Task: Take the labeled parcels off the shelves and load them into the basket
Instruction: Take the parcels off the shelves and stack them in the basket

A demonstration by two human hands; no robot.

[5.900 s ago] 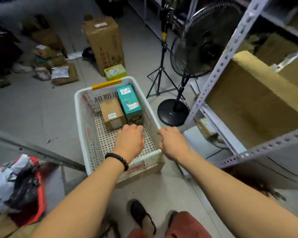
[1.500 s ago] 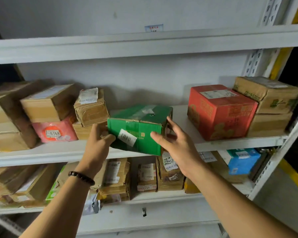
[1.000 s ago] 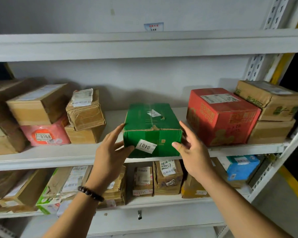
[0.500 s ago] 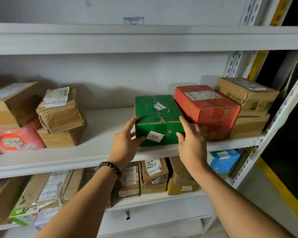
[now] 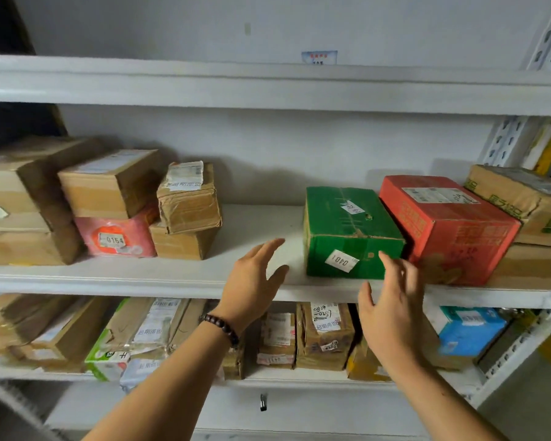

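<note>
Green parcel on shelf; left hand and right hand raised near it, fingers spread, holding nothing

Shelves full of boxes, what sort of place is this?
Likely a parcel pickup storeroom: metal shelves stacked with taped cardboard boxes, with numbered stickers such as 0401 on the green box and 0164 on the pink parcel.
</note>
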